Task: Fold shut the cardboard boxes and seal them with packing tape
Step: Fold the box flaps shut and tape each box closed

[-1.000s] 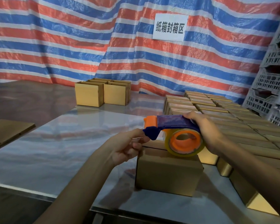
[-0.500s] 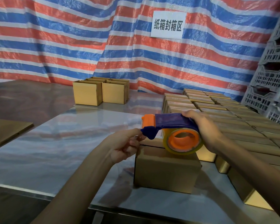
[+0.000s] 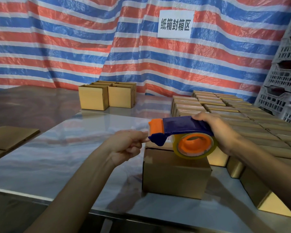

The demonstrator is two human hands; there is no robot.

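Sitting box [image 3: 175, 174]: it is on the shiny table [image 3: 57, 157], near the front edge. Its flaps are folded down. Most of its top is hidden behind the tape, so I cannot see if any tape is stuck on yet.
Tape gun [image 3: 183, 125]: blue with an orange front, held flat over the box. It points to the left.
Tape [image 3: 194, 145]: a clear roll on an orange wheel. It hangs low in front of the box top. I cannot tell if it touches the box.
Right hand [image 3: 217, 130]: its fingers wrap round the back of the gun. The thumb is hidden behind it.
Left hand [image 3: 126, 145]: its fingers are curled. The tips pinch together right at the gun's front lip, where the tape comes out. The tape end is clear and very hard to see.
Shut boxes [image 3: 225, 105]: lots of them, packed in rows on the right. The near ones are partly hidden by the right arm.
Open boxes [image 3: 106, 98]: a small bunch at the back of the table, with their tops open.
Flat card [image 3: 10, 138]: it lies at the left and is cut off by the edge.
Tarp [image 3: 74, 47]: red, white and blue stripes, behind it all.
Sign [image 3: 175, 24]: white paper with dark writing, stuck on the tarp.
Crates [image 3: 286, 73]: grey, stacked at the far right and cut off.
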